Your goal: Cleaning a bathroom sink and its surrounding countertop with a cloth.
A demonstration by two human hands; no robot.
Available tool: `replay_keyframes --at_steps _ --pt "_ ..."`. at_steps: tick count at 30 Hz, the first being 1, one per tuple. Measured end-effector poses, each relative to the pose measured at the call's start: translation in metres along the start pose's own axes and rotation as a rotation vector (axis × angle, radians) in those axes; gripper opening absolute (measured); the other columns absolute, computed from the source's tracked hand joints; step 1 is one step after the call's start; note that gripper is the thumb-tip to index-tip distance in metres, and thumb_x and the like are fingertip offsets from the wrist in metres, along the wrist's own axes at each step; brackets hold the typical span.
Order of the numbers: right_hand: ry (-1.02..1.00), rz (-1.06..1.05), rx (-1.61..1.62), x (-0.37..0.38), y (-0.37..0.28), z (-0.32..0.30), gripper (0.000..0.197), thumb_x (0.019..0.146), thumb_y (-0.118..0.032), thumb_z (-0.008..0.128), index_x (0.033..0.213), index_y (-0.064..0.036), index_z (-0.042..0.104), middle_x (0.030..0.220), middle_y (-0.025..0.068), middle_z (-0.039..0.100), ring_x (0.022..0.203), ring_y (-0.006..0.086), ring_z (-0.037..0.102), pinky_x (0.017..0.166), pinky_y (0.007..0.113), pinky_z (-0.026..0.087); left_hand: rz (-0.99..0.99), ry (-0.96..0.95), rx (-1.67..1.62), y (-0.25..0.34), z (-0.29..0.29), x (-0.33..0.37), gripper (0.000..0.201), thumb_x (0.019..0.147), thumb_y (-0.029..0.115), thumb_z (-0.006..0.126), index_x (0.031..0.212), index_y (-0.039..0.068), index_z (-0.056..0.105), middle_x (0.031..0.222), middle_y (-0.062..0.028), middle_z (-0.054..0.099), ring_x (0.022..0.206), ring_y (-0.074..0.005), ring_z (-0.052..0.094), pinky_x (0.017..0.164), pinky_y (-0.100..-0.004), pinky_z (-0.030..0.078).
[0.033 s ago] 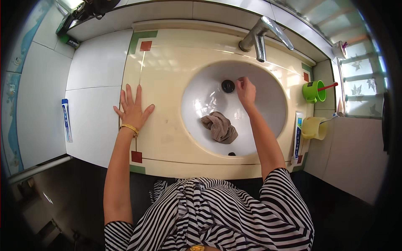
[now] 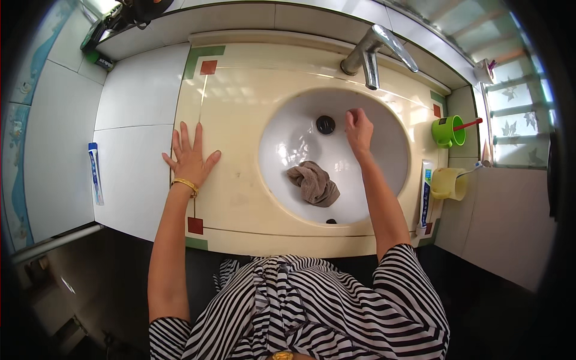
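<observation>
My left hand [image 2: 192, 157] lies flat with spread fingers on the cream countertop [image 2: 234, 174], a gold bracelet [image 2: 185, 185] at its wrist. Over the white oval sink [image 2: 390, 162], my right hand [image 2: 359, 131] is closed, fingertips drawn together. Whatever is between those fingers, if anything, cannot be made out. Just left of it is the round black drain plug [image 2: 325, 125]. A crumpled grey-brown cloth [image 2: 314, 183] rests in the lower part of the basin, apart from both hands. The chrome faucet [image 2: 371, 57] stands behind the basin, with no water seen running.
On the right are a green cup [image 2: 443, 130] with a red-handled item, a yellow cup [image 2: 444, 183] holding a toothbrush [image 2: 470, 170], and a toothpaste tube [image 2: 425, 195]. Another blue-and-white tube [image 2: 95, 171] lies on the left tiles. A dark overflow hole [image 2: 330, 221] marks the basin's near wall.
My right hand has shifted slightly right, away from the drain plug, still closed. My left hand and the cloth stay where they were.
</observation>
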State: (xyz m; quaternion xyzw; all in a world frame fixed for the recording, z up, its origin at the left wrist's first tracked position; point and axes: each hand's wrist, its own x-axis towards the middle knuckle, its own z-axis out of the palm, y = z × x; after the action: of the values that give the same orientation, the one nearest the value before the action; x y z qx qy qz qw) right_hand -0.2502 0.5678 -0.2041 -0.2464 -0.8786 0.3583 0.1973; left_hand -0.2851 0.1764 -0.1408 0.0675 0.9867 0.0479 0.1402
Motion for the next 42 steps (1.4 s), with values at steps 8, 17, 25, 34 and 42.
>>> replay_keyframes --at_steps 8,17,25,34,42 --pt "-0.056 0.134 0.879 0.056 -0.101 -0.123 0.041 0.092 -0.035 0.039 0.076 -0.0025 0.057 0.061 0.0009 0.051 0.047 0.0092 0.047 0.041 0.022 0.034 0.030 0.038 -0.031 -0.004 0.002 0.003 0.083 0.076 0.068 0.041 0.141 0.026 0.011 0.148 -0.0075 -0.003 0.135 -0.0300 -0.007 0.094 -0.0677 0.000" --pt "-0.206 0.118 0.800 0.083 -0.138 -0.139 0.043 0.092 -0.038 0.039 0.083 -0.0014 0.058 0.064 0.0020 0.054 0.051 0.0111 0.049 0.046 0.023 0.037 0.014 0.010 -0.033 -0.004 0.004 0.006 0.085 0.075 0.067 0.042 0.141 0.027 0.009 0.148 -0.0074 -0.005 0.135 -0.0294 -0.008 0.094 -0.0675 -0.001" --pt "-0.248 0.003 0.816 0.071 -0.126 -0.122 0.037 0.091 -0.037 0.042 0.083 -0.0036 0.057 0.063 0.0003 0.052 0.052 0.0094 0.049 0.046 0.023 0.036 -0.007 -0.040 -0.027 -0.002 0.001 0.006 0.083 0.076 0.064 0.044 0.141 0.028 0.008 0.148 -0.0064 -0.006 0.135 -0.0288 -0.009 0.095 -0.0670 -0.002" --pt "-0.988 -0.228 -0.170 -0.110 0.022 -0.004 0.062 0.073 -0.044 0.064 0.125 -0.0192 0.039 0.111 0.0250 0.044 0.100 0.0386 0.049 0.088 0.040 0.041 -0.002 -0.047 -0.037 0.004 -0.006 0.002 0.084 0.076 0.061 0.047 0.142 0.026 0.009 0.148 -0.0078 -0.006 0.135 -0.0293 -0.010 0.095 -0.0667 -0.003" --pt "-0.645 0.135 0.014 -0.095 0.012 0.022 0.040 0.069 -0.022 0.061 0.108 -0.0131 0.054 0.100 0.0192 0.050 0.096 0.0333 0.050 0.087 0.036 0.041 -0.006 -0.015 -0.031 0.001 -0.002 -0.001 0.081 0.077 0.060 0.047 0.141 0.026 0.011 0.148 -0.0067 -0.004 0.135 -0.0293 -0.006 0.094 -0.0672 0.001"
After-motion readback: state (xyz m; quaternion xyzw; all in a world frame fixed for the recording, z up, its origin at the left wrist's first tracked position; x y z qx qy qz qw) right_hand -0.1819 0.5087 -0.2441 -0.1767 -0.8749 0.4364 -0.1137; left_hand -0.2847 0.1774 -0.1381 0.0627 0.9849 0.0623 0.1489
